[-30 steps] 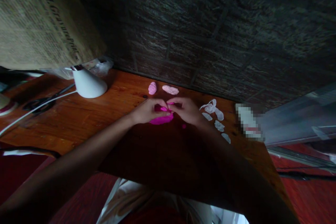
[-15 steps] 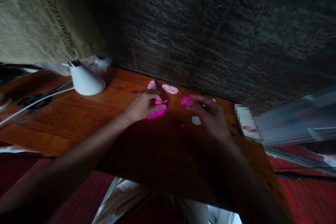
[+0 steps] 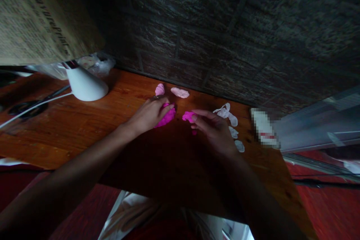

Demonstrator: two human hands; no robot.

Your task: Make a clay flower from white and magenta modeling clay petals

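Note:
On the wooden table, a large magenta clay lump lies under my left hand, whose curled fingers and thumb grip its upper left side. To the right, my right hand pinches a smaller, ragged piece of magenta clay between thumb and forefinger. A gap separates the two pieces. Just below the smaller one sits a tiny magenta bit. Beyond my left hand are a pink clay piece and a flattened pale pink piece.
Thin whitish pieces lie right of my right hand. A lamp with a white base and newsprint shade stands left, its white cable crossing the table. A dark brick wall borders the back; a blurred-out white object lies right.
My right hand has moved left and slightly down with its magenta piece, uncovering more whitish pieces. My left hand has settled lower onto the large lump. The view has shifted slightly.

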